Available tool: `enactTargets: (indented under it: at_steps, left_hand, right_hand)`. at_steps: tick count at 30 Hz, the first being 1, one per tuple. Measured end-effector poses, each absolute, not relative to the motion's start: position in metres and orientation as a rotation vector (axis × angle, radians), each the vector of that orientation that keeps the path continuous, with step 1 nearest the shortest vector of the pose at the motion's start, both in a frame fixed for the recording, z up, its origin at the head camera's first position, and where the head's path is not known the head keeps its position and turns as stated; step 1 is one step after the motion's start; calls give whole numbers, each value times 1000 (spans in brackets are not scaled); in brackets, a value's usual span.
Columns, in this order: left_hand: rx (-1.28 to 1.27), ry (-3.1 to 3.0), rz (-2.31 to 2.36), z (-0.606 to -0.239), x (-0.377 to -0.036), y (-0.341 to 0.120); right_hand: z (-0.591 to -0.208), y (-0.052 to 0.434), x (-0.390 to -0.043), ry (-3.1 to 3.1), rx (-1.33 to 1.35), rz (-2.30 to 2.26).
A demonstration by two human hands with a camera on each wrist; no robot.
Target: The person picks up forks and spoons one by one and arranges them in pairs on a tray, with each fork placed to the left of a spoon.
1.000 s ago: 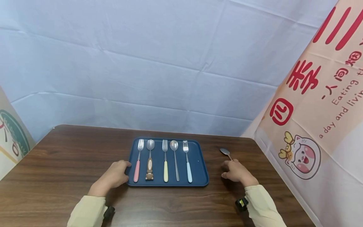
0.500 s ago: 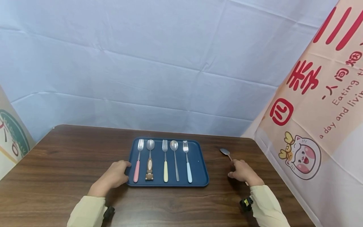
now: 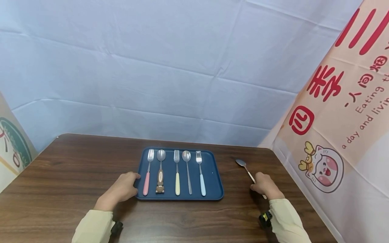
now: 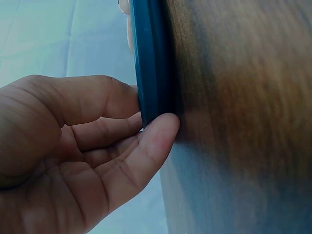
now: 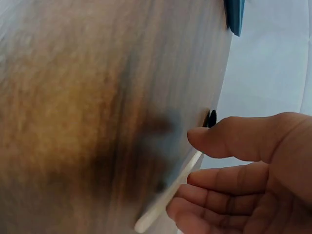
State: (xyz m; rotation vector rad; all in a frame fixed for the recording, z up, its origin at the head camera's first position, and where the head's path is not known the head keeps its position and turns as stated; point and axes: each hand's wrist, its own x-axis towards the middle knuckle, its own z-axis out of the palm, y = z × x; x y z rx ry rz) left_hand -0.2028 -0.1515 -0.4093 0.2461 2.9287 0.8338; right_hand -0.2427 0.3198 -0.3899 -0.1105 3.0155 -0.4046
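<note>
A blue tray lies on the table, bearing forks with pink, yellow and light blue handles. Between them lie a bear-handled spoon and a plain metal spoon. My left hand holds the tray's left edge; in the left wrist view its fingers meet the rim. To the tray's right, a spoon with a cream handle lies slanted on the table. Over that handle is my right hand, thumb and fingers apart on either side of it.
The brown wooden table ends at a pale cloth backdrop. A printed banner hangs along the right side, and another printed panel stands at the left.
My right hand has moved right and toward me along the spoon, so more of the cream handle shows. The left hand, the tray and its cutlery have stayed in place.
</note>
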Motion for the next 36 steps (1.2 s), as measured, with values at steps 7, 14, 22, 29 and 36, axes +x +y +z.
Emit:
enactTargets:
  at_steps: [7,14,22,29,36]
  left_hand:
    - [238,2927,842,-408,-202,-151]
    - [237,2922,853,-408,-203,-151]
    - [228,2912,854,-410,-203,-151]
    - [220,2909,833,-409,-204,-151]
    - [212,2911,831,-409,-203,-151]
  right_hand:
    - [-395,325,-246,3043,-110,-385]
    - [-397,329,-250,3055,-85,-378]
    - [-397,330,-251,3080,-48,-359]
    - [-397,330,-249,3073,-9,-416]
    - [-396,332,-248,3084,27,-398]
